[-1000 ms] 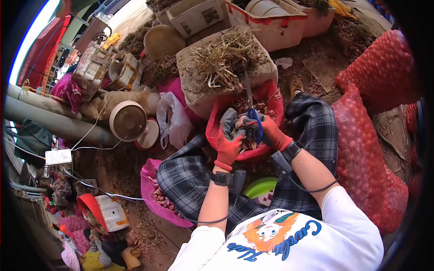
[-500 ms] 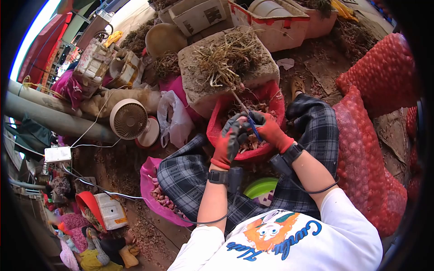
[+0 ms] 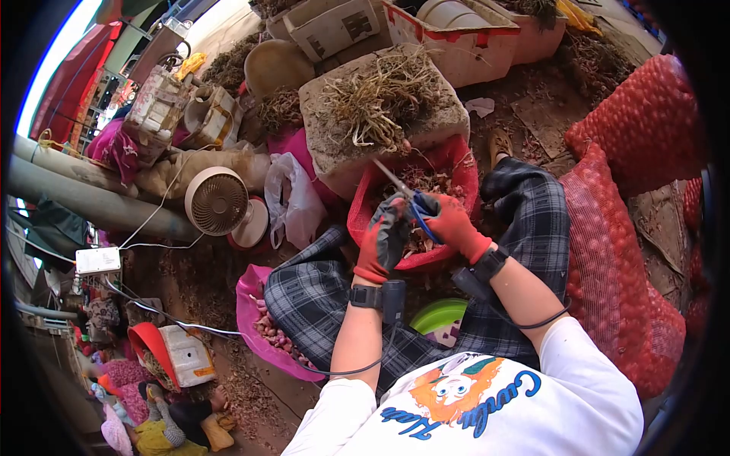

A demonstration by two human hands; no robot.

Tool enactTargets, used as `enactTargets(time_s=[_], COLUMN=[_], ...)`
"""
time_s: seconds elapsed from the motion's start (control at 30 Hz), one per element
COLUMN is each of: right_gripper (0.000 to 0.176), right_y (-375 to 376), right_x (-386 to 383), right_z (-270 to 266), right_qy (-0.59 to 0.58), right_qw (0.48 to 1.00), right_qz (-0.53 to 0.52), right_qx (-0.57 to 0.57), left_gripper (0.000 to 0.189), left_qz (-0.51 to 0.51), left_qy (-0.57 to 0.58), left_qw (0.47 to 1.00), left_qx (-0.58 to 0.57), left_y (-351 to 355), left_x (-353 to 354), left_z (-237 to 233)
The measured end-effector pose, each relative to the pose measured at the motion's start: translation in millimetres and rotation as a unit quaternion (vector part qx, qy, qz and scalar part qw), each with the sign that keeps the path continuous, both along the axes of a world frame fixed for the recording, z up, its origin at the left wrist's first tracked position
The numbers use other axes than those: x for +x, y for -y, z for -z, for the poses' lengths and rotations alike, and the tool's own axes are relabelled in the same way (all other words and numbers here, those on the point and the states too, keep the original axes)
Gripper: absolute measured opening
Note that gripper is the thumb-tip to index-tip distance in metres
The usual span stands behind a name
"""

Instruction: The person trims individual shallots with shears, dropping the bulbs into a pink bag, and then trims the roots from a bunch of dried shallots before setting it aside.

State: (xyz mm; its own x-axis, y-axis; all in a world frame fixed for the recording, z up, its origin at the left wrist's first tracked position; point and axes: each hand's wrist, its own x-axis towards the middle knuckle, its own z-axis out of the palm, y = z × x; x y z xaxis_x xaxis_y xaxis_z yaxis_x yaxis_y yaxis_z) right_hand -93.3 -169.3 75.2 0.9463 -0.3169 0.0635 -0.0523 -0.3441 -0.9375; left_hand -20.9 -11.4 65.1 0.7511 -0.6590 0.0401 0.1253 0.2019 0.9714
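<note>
My right hand (image 3: 450,220), in a red glove with a dark palm, grips scissors (image 3: 392,176) with blue handles. Their blades point up and left over a red basin (image 3: 464,176) that holds dry skins and trimmings. Close beside it, my left hand (image 3: 386,232), gloved the same way, has its fingers curled together; whatever is in them is hidden. Beyond the basin, a dirty foam block (image 3: 323,106) carries a heap of dried shallot stalks (image 3: 384,91), with a small bulb at its near edge.
A pink bag (image 3: 255,292) of shallots lies at my left. Full red mesh sacks (image 3: 601,258) stand on the right. A small fan (image 3: 217,200) and a white plastic bag (image 3: 289,197) are left of the basin. A green bowl (image 3: 439,313) sits between my legs. Another person (image 3: 163,433) sits at lower left.
The scissors have shifted left and up, their blades showing more clearly. My right hand has turned slightly. The pinkish bulb seen between my hands before is no longer visible.
</note>
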Motion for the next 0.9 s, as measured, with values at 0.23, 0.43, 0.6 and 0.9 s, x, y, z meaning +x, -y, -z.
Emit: enactTargets(time_s=[0.23, 0.43, 0.6, 0.9], right_gripper=[0.053, 0.048, 0.045, 0.055], right_y=[3, -3, 0, 4], right_x=[-18, -21, -16, -14], right_z=[-2, -3, 2, 42], right_qy=[0.001, -0.046, -0.132, -0.114], right_qw=[0.953, 0.918, 0.921, 0.987], right_qz=[0.004, -0.031, -0.067, -0.077], right_qx=[-0.304, -0.392, -0.361, -0.084], left_gripper=[0.025, 0.022, 0.021, 0.022], left_qz=[-0.148, -0.151, -0.189, -0.190], left_qy=[-0.382, -0.307, -0.239, -0.240], left_qw=[0.889, 0.921, 0.945, 0.938], left_qx=[-0.203, -0.187, -0.120, -0.164], left_y=[-17, -15, -20, -14], left_x=[17, 17, 29, 24], left_z=[12, 25, 51, 45])
